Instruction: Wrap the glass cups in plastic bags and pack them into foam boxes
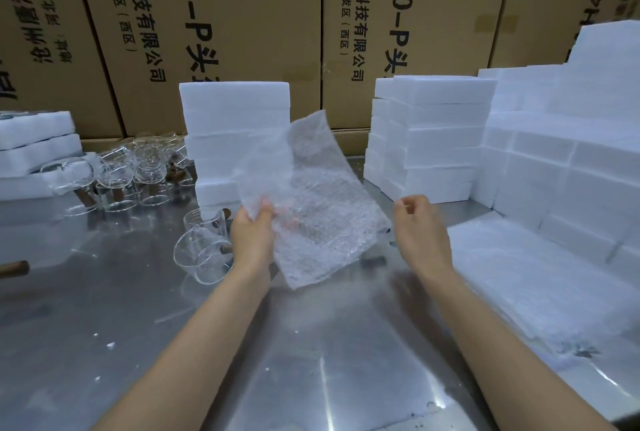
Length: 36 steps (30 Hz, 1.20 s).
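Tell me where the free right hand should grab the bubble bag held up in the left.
Pinch the bubble bag at its near right edge, coming from the right. The left hand grips the left edge, so that side hangs free beside the right hand.

A shiny metal worktop (311, 378) is carrying glass cups (202, 250), foam box stacks (429, 139) and a bubble bag pile (540, 285).

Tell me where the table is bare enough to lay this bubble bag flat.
Best patch: the bare table between the forearms, below the bag the left hand pinches. Also free: near left, past the two cups. Crowded: cup cluster far left, foam stacks behind, bag pile right. The right hand holds nothing.
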Each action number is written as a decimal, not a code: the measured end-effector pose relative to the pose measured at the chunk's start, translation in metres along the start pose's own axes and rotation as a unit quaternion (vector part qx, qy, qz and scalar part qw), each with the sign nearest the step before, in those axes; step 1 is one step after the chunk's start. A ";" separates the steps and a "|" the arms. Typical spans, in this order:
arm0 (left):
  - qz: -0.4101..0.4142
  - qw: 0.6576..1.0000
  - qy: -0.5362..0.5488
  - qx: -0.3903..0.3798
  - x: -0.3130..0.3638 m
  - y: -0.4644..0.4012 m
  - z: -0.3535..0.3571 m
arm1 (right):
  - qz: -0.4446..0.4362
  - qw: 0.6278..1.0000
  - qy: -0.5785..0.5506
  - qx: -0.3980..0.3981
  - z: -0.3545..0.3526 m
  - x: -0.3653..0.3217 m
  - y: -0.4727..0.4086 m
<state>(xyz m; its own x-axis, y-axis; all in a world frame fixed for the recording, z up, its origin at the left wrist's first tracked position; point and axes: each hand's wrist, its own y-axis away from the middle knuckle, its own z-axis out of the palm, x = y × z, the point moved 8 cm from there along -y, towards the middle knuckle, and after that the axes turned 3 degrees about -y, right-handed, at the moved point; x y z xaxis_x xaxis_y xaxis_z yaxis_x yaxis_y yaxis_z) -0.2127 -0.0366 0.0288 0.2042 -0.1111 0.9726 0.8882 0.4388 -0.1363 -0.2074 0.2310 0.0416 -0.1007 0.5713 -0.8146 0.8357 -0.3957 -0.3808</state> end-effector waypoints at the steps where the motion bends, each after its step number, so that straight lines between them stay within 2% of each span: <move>1: -0.019 1.000 -0.014 0.001 -0.007 -0.004 -0.003 | 0.004 1.000 0.013 -0.022 0.007 0.003 0.001; 4: -0.009 0.994 -0.108 0.033 -0.012 -0.006 -0.010 | 0.021 0.993 0.046 -0.103 0.030 0.012 0.004; 6: 0.058 0.980 -0.181 0.061 0.002 0.002 -0.009 | 0.037 0.991 0.046 -0.121 0.035 0.018 0.003; 7: 0.122 0.967 -0.214 0.064 0.013 0.008 -0.005 | 0.046 0.991 0.040 -0.123 0.036 0.021 0.001; 10: 0.343 0.890 -0.300 0.020 0.045 0.035 0.018 | 0.062 0.989 0.030 -0.129 0.039 0.025 -0.004; 12: 0.429 0.843 -0.322 -0.045 0.052 0.055 0.034 | 0.053 0.989 0.009 -0.138 0.044 0.022 -0.003; 15: 0.497 0.768 -0.382 -0.132 0.045 0.078 0.055 | 0.026 0.988 -0.034 -0.149 0.047 0.016 -0.002; 17: 0.482 0.750 -0.424 -0.162 0.035 0.075 0.060 | 0.021 0.986 -0.073 -0.152 0.046 0.013 -0.002; 20: 0.419 0.773 -0.438 -0.187 0.019 0.057 0.057 | 0.035 0.981 -0.145 -0.124 0.036 0.012 -0.004; 23: 0.350 0.810 -0.424 -0.203 0.006 0.041 0.049 | 0.106 0.962 -0.241 -0.077 0.027 0.019 -0.006; 27: 0.319 0.827 -0.418 -0.202 -0.002 0.033 0.048 | 0.183 0.939 -0.292 0.015 0.011 0.033 -0.007; 30: 0.346 0.839 -0.376 -0.185 0.005 0.038 0.051 | 0.159 0.949 -0.265 0.068 -0.001 0.035 -0.009; 32: 0.363 0.864 -0.312 -0.155 0.016 0.042 0.048 | 0.123 0.955 -0.256 0.089 -0.007 0.030 -0.009; 36: 0.335 0.912 -0.208 -0.111 0.026 0.041 0.038 | 0.069 0.957 -0.246 0.135 -0.019 0.015 -0.006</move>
<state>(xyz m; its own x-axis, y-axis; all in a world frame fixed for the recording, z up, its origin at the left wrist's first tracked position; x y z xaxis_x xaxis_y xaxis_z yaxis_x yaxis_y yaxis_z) -0.1861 0.0123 0.0555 0.5985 0.4837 0.6386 0.6929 0.0875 -0.7157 -0.2030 0.2558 0.0401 -0.2968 0.1179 -0.9476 0.6955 -0.6532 -0.2992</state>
